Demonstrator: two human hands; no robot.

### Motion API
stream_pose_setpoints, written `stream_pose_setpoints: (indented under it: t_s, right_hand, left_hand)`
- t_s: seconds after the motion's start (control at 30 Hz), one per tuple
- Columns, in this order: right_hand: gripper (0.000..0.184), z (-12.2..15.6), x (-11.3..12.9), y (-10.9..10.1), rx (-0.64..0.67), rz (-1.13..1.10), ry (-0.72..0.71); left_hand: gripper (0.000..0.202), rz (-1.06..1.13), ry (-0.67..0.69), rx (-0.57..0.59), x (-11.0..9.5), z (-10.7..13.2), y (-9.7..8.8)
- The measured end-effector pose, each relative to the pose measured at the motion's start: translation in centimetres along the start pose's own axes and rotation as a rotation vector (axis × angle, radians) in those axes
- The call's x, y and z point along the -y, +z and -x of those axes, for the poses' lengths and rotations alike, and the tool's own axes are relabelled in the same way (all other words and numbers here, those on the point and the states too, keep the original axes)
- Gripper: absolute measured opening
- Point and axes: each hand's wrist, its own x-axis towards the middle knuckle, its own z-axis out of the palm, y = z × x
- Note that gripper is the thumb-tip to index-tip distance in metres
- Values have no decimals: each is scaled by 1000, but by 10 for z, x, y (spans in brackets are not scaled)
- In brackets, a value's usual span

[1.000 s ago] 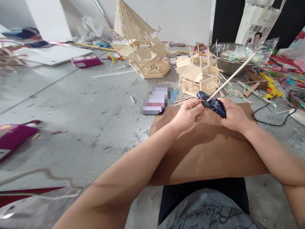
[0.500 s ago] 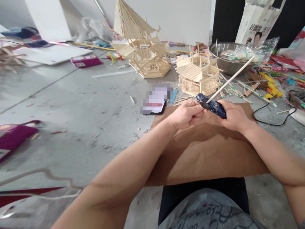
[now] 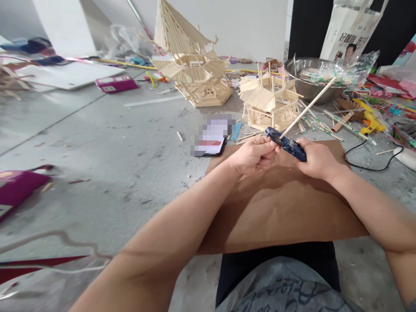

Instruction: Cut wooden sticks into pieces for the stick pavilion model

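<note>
My left hand (image 3: 251, 155) is closed in a pinch at the lower end of a thin pale wooden chopstick (image 3: 308, 107). The chopstick slants up and to the right, its far end in front of the metal bowl. In my right hand (image 3: 318, 159) is a dark blue hand-held cutter (image 3: 294, 148), fingers wrapped round its handle. The cutter's dark head lies across the chopstick close to my left fingertips. Its cutting edge and the chopstick's lower tip are hidden. Both hands are above a brown board (image 3: 286, 208).
Behind the hands stand a small stick pavilion (image 3: 271, 102) and a taller stick pagoda (image 3: 203, 78). A phone (image 3: 211, 136) lies left of them. At right are a metal bowl (image 3: 315, 93) of wrapped chopsticks and a yellow glue gun (image 3: 372, 121) with a black cord (image 3: 367, 169).
The chopstick has shifted down and left, so less of it shows above the cutter. The cutter has moved slightly left. Both hands keep their hold.
</note>
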Motion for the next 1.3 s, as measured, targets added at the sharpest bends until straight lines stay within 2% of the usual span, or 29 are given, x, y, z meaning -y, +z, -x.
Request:
stream_pose_setpoints:
  t_s: [0.2,0.33,0.4,0.5,0.6,0.7,0.8,0.93,1.3]
  right_hand:
    - [25,0,1,2,29,-3,32]
    - [25,-2,2,-2,75,-33,77]
    - [21,-5,2,-6,171,-105,115]
    - [18,-9,-2,-10,437,-291,240]
    - [18,-10,-7,-6,611,-465,345]
    - [17,-8,-12,1,656,-543,405]
    - [18,-8,-13,4,688,-517,442]
    - [16,-11,-7,-1,690,-364,418]
    - [16,-13,5,-8,680,-251,418]
  left_hand:
    - [27,-44,7,-28,1,-2,0]
    - [25,-210,69,-155,8,-7,3]
    - [22,-442,148,-275,13,-10,4]
    - [20,-1007,244,-446,19,-13,6]
    - [27,-1471,145,-497,21,-12,8]
    - [38,-1700,-11,-449,22,-11,13]
    - [42,-1784,-58,-379,24,-11,16]
    - [44,-1842,-118,-323,27,-12,17]
    - [45,-1887,-142,-309,28,-12,17]
